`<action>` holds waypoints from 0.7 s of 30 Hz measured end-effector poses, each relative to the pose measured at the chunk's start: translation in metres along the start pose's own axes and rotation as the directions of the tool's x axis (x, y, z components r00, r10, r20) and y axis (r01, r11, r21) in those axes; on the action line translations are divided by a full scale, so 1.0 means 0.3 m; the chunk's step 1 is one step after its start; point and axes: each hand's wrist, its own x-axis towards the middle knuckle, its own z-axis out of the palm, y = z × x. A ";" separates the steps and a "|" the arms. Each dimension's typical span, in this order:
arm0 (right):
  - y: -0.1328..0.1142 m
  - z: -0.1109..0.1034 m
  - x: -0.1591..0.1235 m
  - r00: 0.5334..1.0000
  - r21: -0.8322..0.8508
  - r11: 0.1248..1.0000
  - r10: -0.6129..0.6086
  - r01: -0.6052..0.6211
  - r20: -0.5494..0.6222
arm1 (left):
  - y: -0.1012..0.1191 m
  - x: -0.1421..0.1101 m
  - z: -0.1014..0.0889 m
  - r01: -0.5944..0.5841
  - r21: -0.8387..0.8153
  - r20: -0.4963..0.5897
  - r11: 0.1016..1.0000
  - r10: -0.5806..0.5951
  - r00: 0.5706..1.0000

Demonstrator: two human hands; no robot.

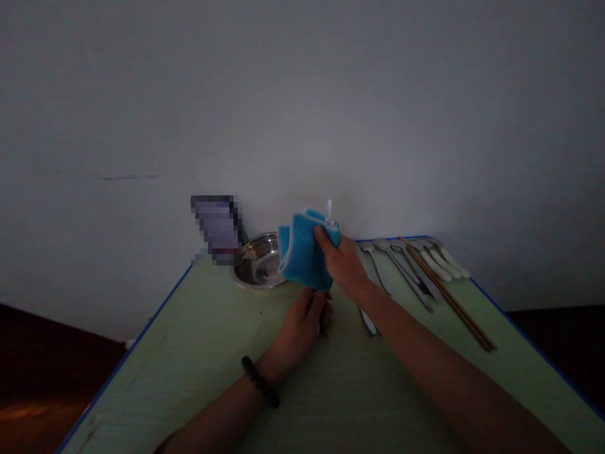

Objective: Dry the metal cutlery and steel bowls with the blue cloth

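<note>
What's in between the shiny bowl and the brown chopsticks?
The head view shows the blue cloth, held up by the right hand, then metal cutlery lying on the green table.

Head view looks forward and down (across the table (198,378)).

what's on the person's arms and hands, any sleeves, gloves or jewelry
The left wrist wears a dark bracelet that looks made of round beads. The right hand and the left hand both look bare, with no gloves, and no ring can be made out. Both forearms show no sleeve, though something dark sits at the lower edge of the left one, too dim to identify.
</note>
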 end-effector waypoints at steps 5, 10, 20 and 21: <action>-0.001 -0.018 0.008 0.994 -0.011 1.000 -0.005 0.006 0.107 | -0.003 0.003 -0.003 0.017 -0.016 0.000 1.000 -0.017 1.000; -0.024 -0.049 0.023 0.991 -0.041 0.999 -0.005 0.011 0.135 | 0.003 0.002 -0.004 0.010 -0.058 0.023 0.998 -0.009 1.000; -0.086 -0.051 0.010 0.989 -0.047 0.989 -0.140 0.142 0.043 | 0.022 -0.010 -0.012 0.062 0.086 0.054 0.994 -0.067 0.996; -0.088 -0.050 0.009 0.991 -0.042 0.991 -0.127 0.129 0.051 | 0.024 -0.009 -0.014 0.081 0.123 0.046 0.989 -0.087 0.995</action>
